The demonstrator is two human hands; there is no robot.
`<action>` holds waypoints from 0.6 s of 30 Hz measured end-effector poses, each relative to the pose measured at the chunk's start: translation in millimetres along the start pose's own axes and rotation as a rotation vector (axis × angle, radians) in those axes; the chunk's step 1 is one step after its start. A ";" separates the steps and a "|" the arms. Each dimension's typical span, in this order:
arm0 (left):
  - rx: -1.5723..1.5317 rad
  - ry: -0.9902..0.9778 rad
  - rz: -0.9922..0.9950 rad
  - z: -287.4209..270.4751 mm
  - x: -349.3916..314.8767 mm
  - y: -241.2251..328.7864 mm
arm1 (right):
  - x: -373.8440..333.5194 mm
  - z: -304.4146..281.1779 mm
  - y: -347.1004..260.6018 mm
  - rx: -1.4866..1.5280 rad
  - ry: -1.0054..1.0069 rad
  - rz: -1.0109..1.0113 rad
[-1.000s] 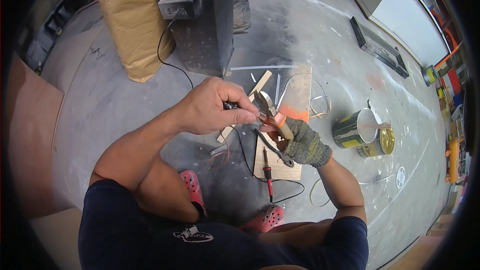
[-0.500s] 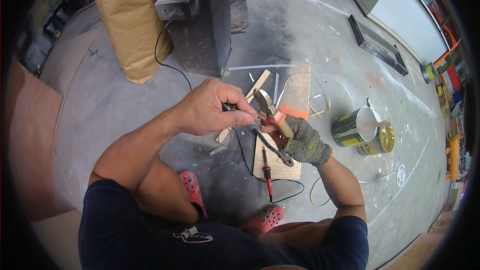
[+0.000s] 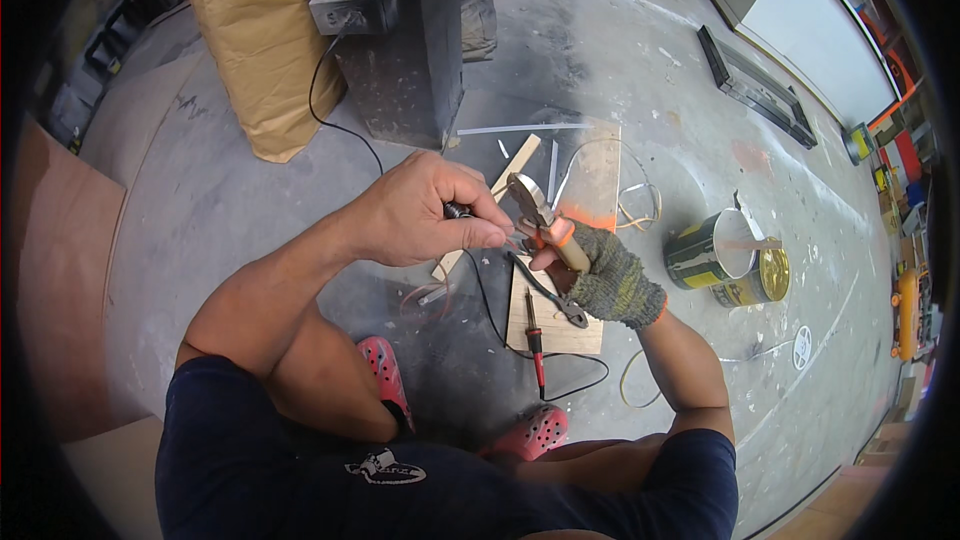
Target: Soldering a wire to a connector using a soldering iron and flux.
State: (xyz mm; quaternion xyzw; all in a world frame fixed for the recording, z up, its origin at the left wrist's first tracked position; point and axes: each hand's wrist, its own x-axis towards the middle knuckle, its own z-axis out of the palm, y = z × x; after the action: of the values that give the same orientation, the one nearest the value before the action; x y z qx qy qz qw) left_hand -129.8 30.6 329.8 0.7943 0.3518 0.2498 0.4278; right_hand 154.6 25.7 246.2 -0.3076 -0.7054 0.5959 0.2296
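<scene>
My bare left hand (image 3: pixel 430 212) is closed, its thumb and forefinger pinching a thin wire (image 3: pixel 514 232). A dark ribbed piece (image 3: pixel 456 210) shows partly behind those fingers. My right hand (image 3: pixel 612 278), in a grey-green knitted glove with bare fingertips, grips combination pliers (image 3: pixel 530 198) with orange and tan handles. The pliers' jaws point up and away, close to the left fingertips; whether they touch the wire cannot be made out. Below the hands, a second pair of pliers (image 3: pixel 556 302) and a red-handled soldering iron (image 3: pixel 535 345) lie on a small wooden board (image 3: pixel 582 338).
A black cord (image 3: pixel 320 90) runs from a socket box (image 3: pixel 352 8) on a dark pillar. Beside it stands a tall brown paper sack (image 3: pixel 262 50). Two tins (image 3: pixel 700 258) stand at right. Wood strips (image 3: pixel 517 165) and a pale cable (image 3: pixel 655 202) lie on the concrete floor.
Both hands keep almost the same place and grip. A thin reddish wire now loops over the floor below my left hand, where it was less visible before.
</scene>
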 end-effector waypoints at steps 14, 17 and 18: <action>-0.026 -0.010 -0.016 0.2 0.0 3.6 | -1.0 -1.2 12.0 -0.051 0.012 -0.094; -0.014 -0.006 0.012 0.5 0.3 1.3 | -1.3 -0.7 15.1 -0.062 0.023 -0.085; -0.023 0.003 0.026 1.0 0.0 -0.3 | -1.8 0.0 15.5 -0.051 0.026 -0.085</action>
State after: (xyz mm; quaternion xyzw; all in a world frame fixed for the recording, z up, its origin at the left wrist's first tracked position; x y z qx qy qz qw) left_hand -129.1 30.1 329.0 0.7934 0.3392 0.2606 0.4330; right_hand 158.4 26.1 231.1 -0.2907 -0.7297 0.5633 0.2563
